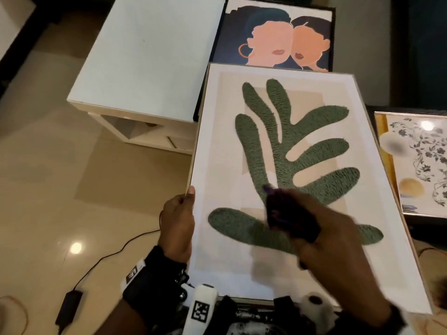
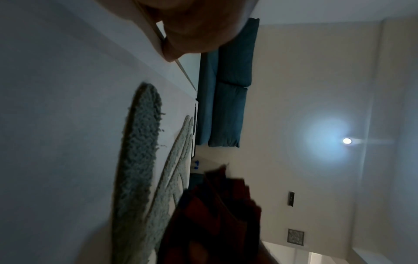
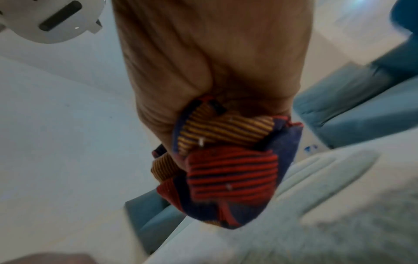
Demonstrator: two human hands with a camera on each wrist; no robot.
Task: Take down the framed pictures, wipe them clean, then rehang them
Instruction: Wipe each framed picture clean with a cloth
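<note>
A large white-framed picture (image 1: 217,141) with a green tufted leaf shape lies tilted in front of me. My left hand (image 1: 179,221) grips its left edge, thumb on the front. My right hand (image 1: 321,238) holds a bunched cloth (image 1: 287,216) striped red, orange and blue, and presses it on the leaf near the picture's middle. The right wrist view shows the cloth (image 3: 228,164) balled in the fingers above the picture (image 3: 294,232). Seen from the left wrist, the leaf picture (image 2: 56,125) fills the left side and the cloth (image 2: 212,214) shows at the bottom.
A picture of two faces (image 1: 275,35) lies behind the leaf picture. A gold-framed floral picture (image 1: 416,163) lies at the right. A white side table (image 1: 145,59) stands at the left on the tiled floor. A black cable and adapter (image 1: 70,303) lie at the lower left.
</note>
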